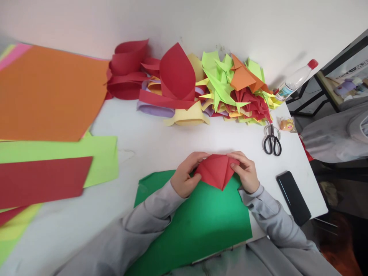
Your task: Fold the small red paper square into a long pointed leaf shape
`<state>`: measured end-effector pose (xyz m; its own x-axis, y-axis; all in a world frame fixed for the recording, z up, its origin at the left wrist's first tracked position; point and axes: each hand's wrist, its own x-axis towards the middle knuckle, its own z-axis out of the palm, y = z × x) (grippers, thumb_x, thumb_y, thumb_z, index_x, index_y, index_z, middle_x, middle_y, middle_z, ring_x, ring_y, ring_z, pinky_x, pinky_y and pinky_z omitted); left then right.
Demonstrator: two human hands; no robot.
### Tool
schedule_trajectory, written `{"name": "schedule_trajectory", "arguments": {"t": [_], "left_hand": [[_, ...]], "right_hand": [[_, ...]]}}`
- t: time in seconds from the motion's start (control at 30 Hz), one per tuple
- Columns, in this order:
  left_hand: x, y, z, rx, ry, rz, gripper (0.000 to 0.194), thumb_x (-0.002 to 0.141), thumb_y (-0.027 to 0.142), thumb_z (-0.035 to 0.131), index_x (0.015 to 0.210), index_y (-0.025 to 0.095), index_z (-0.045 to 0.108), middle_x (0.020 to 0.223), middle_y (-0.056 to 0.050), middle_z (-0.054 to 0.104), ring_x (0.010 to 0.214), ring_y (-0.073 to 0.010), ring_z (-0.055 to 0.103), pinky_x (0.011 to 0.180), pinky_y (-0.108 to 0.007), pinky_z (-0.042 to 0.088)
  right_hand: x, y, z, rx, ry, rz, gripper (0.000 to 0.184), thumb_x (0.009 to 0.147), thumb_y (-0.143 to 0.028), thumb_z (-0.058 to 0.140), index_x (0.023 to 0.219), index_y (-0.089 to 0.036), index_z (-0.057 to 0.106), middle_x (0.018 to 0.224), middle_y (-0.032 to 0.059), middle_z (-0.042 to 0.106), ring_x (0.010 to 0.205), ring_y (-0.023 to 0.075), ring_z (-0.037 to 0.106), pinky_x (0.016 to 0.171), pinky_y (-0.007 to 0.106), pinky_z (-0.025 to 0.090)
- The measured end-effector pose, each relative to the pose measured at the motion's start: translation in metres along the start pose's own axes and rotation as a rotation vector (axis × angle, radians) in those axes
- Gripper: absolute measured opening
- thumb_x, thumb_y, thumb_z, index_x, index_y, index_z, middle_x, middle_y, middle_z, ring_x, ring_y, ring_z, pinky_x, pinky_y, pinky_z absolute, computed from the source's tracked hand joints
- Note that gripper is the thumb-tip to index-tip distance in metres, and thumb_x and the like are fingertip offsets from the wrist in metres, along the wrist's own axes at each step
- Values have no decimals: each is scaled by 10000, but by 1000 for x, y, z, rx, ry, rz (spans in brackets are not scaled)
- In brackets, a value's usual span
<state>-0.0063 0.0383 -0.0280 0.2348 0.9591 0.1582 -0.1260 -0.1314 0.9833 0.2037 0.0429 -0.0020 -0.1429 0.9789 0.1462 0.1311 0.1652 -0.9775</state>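
The red folded paper [217,171] sits between both hands, low over the near middle of the white bench [161,142], its pointed lower end overlapping the top edge of a green sheet [198,226] that lies flat under the forearms. The left hand [185,176] pinches the paper's left corner, fingers curled over the upper edge and thumb tucked against the fold. The right hand [245,172] pinches the right corner in much the same way, fingertips on top and thumb beneath. Both arms wear grey sleeves. The paper shows a centre crease and angled flaps, forming a roughly kite-like shape. To the right of the hands, black scissors [271,140] lie closed on the bench, and nearer the front edge a dark phone [293,197] lies face up. Along the wall at the back is a heap of folded paper pieces [230,88] in red, green, orange and yellow, with curled red strips [129,71] to its left. A clear bottle with a red cap [297,78] lies tilted at the heap's right end, and a small wrapped snack [286,124] rests just below it. At the left, large flat sheets are stacked: orange [48,92], light green [103,153] and red [40,180].
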Motion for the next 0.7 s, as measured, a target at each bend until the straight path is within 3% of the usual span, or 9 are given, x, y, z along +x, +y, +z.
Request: {"name": "schedule_trajectory", "arguments": {"t": [0.07,0.27,0.4,0.47,0.57,0.7], "left_hand": [[2,3,0,-14,22,26,425,642,80,539,1047,175,626,1109,-114,572,1046,-250,560,925,-383,447],[4,12,3,-142,102,-10,428,688,104,583,1110,174,575,1120,-105,548,780,-153,590,681,-282,487],[5,9,3,-204,127,0,387,691,99,620,1072,165,592,1033,-101,629,839,-170,620,718,-283,503],[5,8,2,-183,148,21,335,694,102,636,1025,153,619,942,-91,666,873,-187,637,780,-308,513],[5,8,1,-80,166,86,184,742,133,626,921,150,664,850,-84,677,831,-192,647,765,-322,529],[5,7,0,112,185,222,108,778,163,614,846,182,696,891,-84,658,857,-195,625,786,-340,521]], "right_hand": [[0,-1,1,-4,-3,3,268,791,-177,592,1011,-281,704,988,36,616,974,193,565,911,360,421],[-2,3,1,102,19,71,289,792,-235,641,1076,-286,661,1034,26,640,989,182,577,927,346,431],[-3,8,2,172,75,119,362,761,-316,690,1110,-247,622,979,37,668,900,181,615,853,338,492],[-5,7,4,167,78,87,281,774,-309,683,1042,-237,647,941,35,687,844,173,636,788,318,519],[-9,-3,5,55,67,-73,123,824,-234,629,935,-232,682,876,30,705,786,163,653,714,298,537],[-15,-19,5,-297,-27,-480,238,845,-129,554,1038,-219,659,990,88,695,909,206,654,770,375,543]]}}
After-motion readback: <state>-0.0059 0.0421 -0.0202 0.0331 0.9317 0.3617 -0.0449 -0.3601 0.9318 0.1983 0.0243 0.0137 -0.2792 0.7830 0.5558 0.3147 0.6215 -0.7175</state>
